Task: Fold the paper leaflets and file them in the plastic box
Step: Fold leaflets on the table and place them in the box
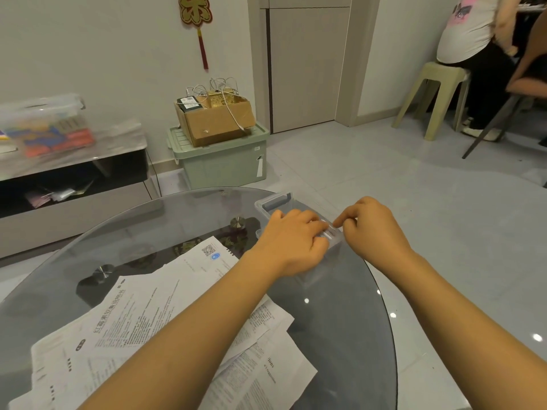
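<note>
Two hands work at one small clear plastic box (pixel 273 201) that stands at the far right edge of the round glass table (pixel 340 321), and a loose heap of printed paper leaflets (pixel 177 306), at least three sheets overlapping, lies unfolded on the near left of the same table, partly under the left forearm. The box has a grey handle at its far end; what is inside it is mostly hidden by the hands, though a few pale folded edges seem to show between the fingertips. The left hand (pixel 291 241) lies palm down over the box with its fingers curled onto those edges. The right hand (pixel 370 229) hovers just beside it, fingers bent, thumb and forefinger pointing toward the same spot; whether it actually pinches anything cannot be told. Across the floor, one open cardboard box (pixel 214 119) holding cables and small packages sits on one green lidded storage bin (pixel 222 161). One clear tub (pixel 41 122) of coloured items rests on a low cabinet at left. A seated person (pixel 470 39) occupies a stool (pixel 435 93) at right.
</note>
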